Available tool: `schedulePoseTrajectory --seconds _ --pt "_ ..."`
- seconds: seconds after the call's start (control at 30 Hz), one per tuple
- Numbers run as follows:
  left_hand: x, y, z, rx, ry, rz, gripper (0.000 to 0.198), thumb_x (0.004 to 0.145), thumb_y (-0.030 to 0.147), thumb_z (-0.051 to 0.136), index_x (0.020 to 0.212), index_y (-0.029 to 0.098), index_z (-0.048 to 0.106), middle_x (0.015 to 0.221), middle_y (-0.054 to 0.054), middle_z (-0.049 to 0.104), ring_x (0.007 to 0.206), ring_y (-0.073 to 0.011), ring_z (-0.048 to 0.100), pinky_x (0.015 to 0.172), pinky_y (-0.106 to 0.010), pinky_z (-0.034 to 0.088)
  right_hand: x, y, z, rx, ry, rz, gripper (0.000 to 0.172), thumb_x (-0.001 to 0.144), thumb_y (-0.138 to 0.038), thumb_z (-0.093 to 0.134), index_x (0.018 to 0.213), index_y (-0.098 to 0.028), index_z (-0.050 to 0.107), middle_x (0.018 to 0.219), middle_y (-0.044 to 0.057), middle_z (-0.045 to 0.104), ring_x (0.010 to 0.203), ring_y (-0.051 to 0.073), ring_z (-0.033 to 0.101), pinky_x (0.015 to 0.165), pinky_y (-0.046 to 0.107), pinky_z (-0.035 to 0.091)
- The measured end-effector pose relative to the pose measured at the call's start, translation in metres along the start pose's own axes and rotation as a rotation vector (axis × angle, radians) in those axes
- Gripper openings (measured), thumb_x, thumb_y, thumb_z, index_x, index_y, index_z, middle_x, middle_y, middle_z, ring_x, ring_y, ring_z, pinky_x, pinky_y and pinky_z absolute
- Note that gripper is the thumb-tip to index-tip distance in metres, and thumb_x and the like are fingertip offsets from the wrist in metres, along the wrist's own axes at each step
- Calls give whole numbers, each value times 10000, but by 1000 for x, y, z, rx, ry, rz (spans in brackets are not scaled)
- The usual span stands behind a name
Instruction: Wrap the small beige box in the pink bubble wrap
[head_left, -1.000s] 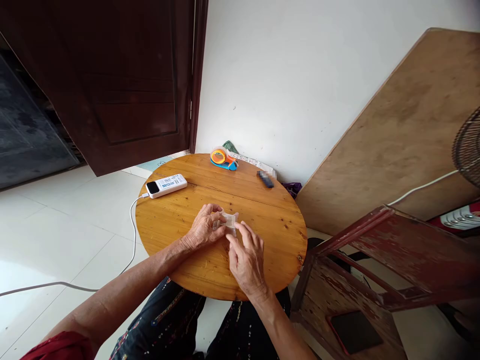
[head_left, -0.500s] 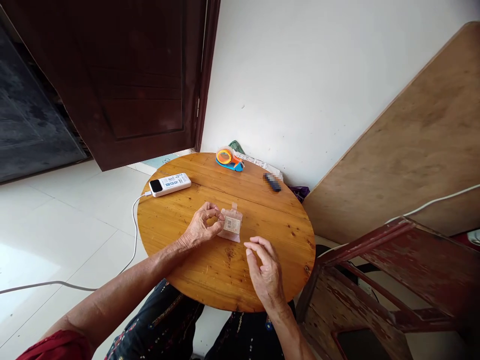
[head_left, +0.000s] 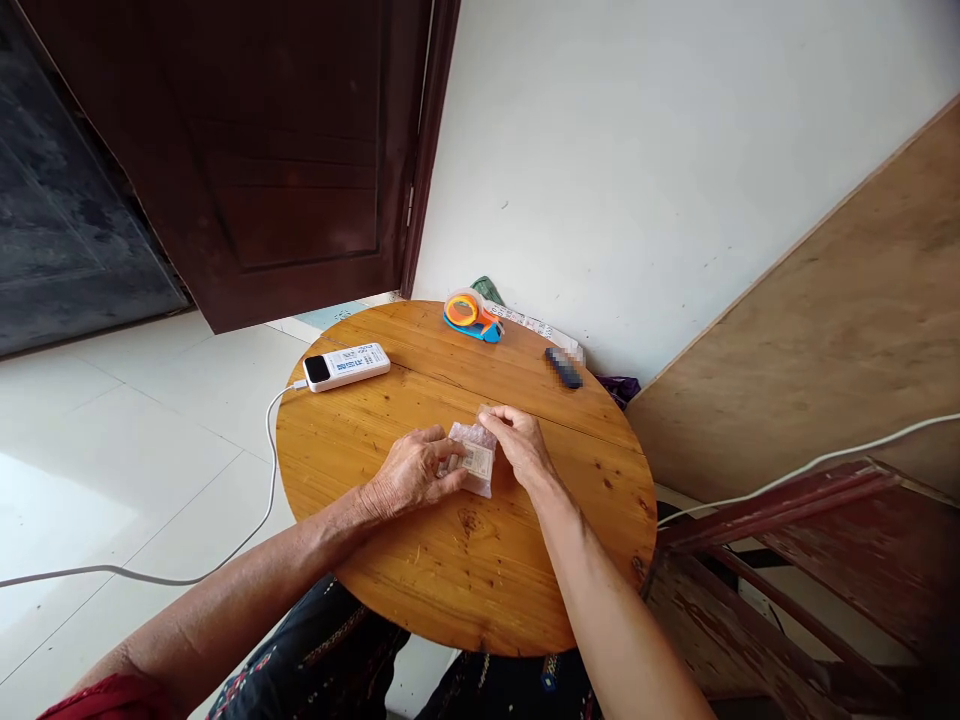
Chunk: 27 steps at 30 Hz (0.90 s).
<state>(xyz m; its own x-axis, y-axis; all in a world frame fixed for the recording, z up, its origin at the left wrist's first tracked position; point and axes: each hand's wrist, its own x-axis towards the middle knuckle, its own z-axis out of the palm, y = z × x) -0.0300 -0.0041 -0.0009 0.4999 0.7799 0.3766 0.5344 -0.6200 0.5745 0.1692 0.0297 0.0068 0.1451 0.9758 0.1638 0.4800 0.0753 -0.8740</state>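
A small pale rectangular box with printed markings (head_left: 478,460) lies on a piece of bubble wrap (head_left: 474,432) on the round wooden table. My left hand (head_left: 412,468) holds it down from the left, fingers across its left part and thumb near its lower edge. From the right, my right hand (head_left: 519,440) reaches over the top corner of the wrap. Its thumb and index finger pinch a clear tape strip (head_left: 482,412) at the wrap's far edge. The fingers partly hide both box and wrap.
On the table (head_left: 405,580), a white device with a black screen (head_left: 349,367) and a cable stands at left. An orange and blue tape dispenser (head_left: 474,316) sits at the back, a dark blurred object (head_left: 563,368) at back right. A worn wooden chair (head_left: 780,580) is at right.
My right hand has moved up and left from the table's near right to the tape strip and closed on it. My left hand's fingers have come down onto the box.
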Motion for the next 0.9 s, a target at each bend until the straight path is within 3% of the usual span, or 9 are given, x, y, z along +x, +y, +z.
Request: schedulePoseTrajectory --seconds 0.1,0.2,0.37,0.5,0.67,0.77,0.9 --pt "0 -1 3 5 5 -31 235 827 323 663 1027 238 752 823 -21 602 696 -144 578 663 -257 456 -11 -12 0 63 0 -39 270 744 -452 619 724 -185 654 727 14 675 681 164 583 656 276 458" --pt "0 -3 6 7 24 -30 235 831 339 677 1038 255 750 829 -16 607 708 -141 588 663 -248 462 -30 -24 -7 4 -48 -184 188 783 -369 613 711 -200 654 776 22 699 736 175 617 722 293 477" --pt "2 -6 8 8 44 -29 229 828 362 686 1026 264 748 823 -10 600 715 -138 592 663 -241 464 -61 -33 -13 -374 -50 -489 201 883 -236 541 776 -220 710 921 46 754 873 202 673 838 353 449" --pt "2 -7 10 -21 89 -31 251 817 406 692 996 234 726 833 -12 599 719 -141 593 665 -247 474 -79 -37 -15 -648 -73 -639 220 942 -235 507 954 -219 726 1085 65 754 1010 224 672 959 428 386" --pt "1 -6 11 -26 122 45 240 823 343 685 1026 214 686 886 -27 611 781 -153 606 719 -257 495 -93 -37 -16 -804 -120 -671 333 901 -187 518 1207 -184 652 1276 99 679 1241 286 563 1073 508 310" --pt "1 -8 13 6 122 83 160 851 346 661 928 212 699 867 -32 603 787 -160 603 731 -269 499 -97 -33 -18 -803 -127 -677 383 878 -161 527 1245 -197 631 1318 82 655 1315 282 502 1085 499 315" --pt "2 -10 13 24 115 137 170 863 358 647 906 202 699 864 -39 598 793 -165 597 726 -274 501 -94 -29 -25 -727 -28 -683 356 908 -206 516 1249 -188 615 1310 92 654 1311 267 506 1060 453 354"
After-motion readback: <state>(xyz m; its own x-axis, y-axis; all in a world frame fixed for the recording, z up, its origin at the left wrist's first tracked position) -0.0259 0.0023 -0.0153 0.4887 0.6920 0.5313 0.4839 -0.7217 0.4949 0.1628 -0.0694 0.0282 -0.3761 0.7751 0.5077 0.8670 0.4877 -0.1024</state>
